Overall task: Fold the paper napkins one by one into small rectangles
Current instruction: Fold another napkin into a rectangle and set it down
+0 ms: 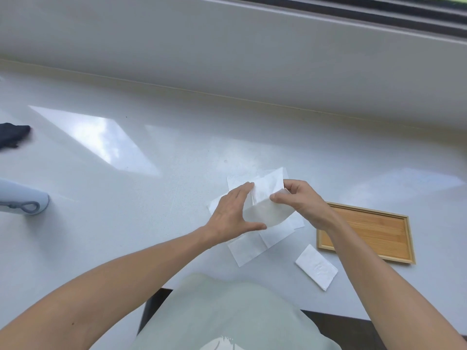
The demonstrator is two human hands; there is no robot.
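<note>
You've got a thin white paper napkin (265, 210) up off the glossy white surface (151, 198), pinched between both hands. Your left hand (233, 215) has it from the left side, fingers spread along the edge and thumb tucked under the bottom fold. Your right hand (300, 200) is closed on the napkin's right corner, thumb and forefinger pinching it. The napkin is bent partway over, so the lower half curves toward you and the upper flap stands tilted up.

Right underneath your hands there's a loose pile of flat white napkins (252, 248), overlapping at odd angles on the surface. One small folded white napkin rectangle (317, 267) lies apart from the pile, closer to you and to the right, just beside the near corner of the shallow rectangular bamboo tray (379, 231). Your right forearm crosses over that tray's left end.

Way off to the left there's a dark crumpled cloth (12, 136) and a pale blue rounded handle with a grey hanging loop (22, 202), both well apart from the napkins.
</note>
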